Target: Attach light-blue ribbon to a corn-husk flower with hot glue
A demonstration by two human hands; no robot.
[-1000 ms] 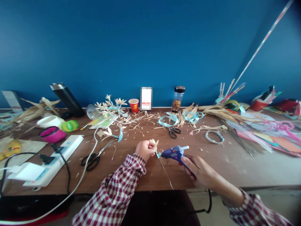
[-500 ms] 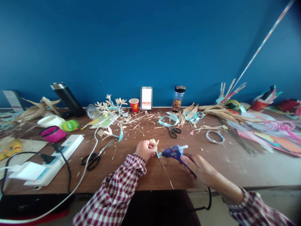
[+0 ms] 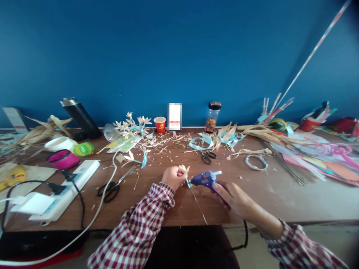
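Pinched in my left hand (image 3: 173, 178) is a pale husk flower (image 3: 184, 169), its petals pointing up and away from me. Light blue ribbon (image 3: 189, 182) hangs below the petals, and a thin wire stem (image 3: 199, 206) runs from it toward the table's front edge. My right hand (image 3: 231, 197) grips a blue hot glue gun (image 3: 204, 179) with a white glue stick out of its back and a small red light on. The gun's nozzle points left and is right at the ribbon; whether it touches cannot be made out.
Black scissors (image 3: 112, 190) and a white power strip (image 3: 75, 186) lie to the left. Smaller scissors (image 3: 208, 157), blue ribbon coils (image 3: 201, 142) and husk scraps are farther back. Finished flowers (image 3: 137, 125), a red paper cup (image 3: 160, 125) and a jar (image 3: 213, 117) stand near the wall.
My right hand has brought the glue gun a little to the left, so its nozzle is closer to the ribbon. My left hand and the flower have stayed in place.
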